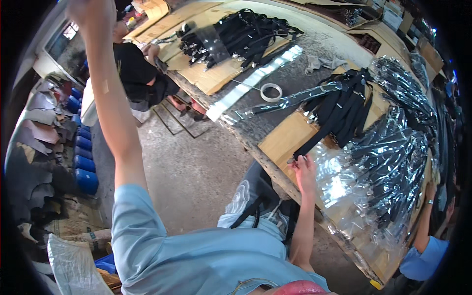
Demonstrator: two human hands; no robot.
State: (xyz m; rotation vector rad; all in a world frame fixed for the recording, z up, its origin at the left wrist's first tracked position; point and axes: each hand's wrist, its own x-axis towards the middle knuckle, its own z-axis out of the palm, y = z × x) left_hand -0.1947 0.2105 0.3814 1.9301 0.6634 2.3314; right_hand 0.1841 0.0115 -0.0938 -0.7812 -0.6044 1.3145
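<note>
Head view shows the right hand (305, 169) at the near edge of the long grey workbench (314, 44), its fingertips pinching the lower end of a long black fabric strap (322, 137) that runs up across a flat brown cardboard sheet (282, 140). That strap looks light, soft and limp; I judge it best taken near its end, where the hand has it, so the rest trails freely. It leads into one loose heap of black straps (344, 105), too tangled to count. Just right of the hand lies a glossy pile of clear plastic sleeves with straps inside (383, 167), slippery by the look. One white tape roll (271, 92) sits further up the bench. The left hand (91, 12) is raised high and far from the bench; its grip cannot be told.
</note>
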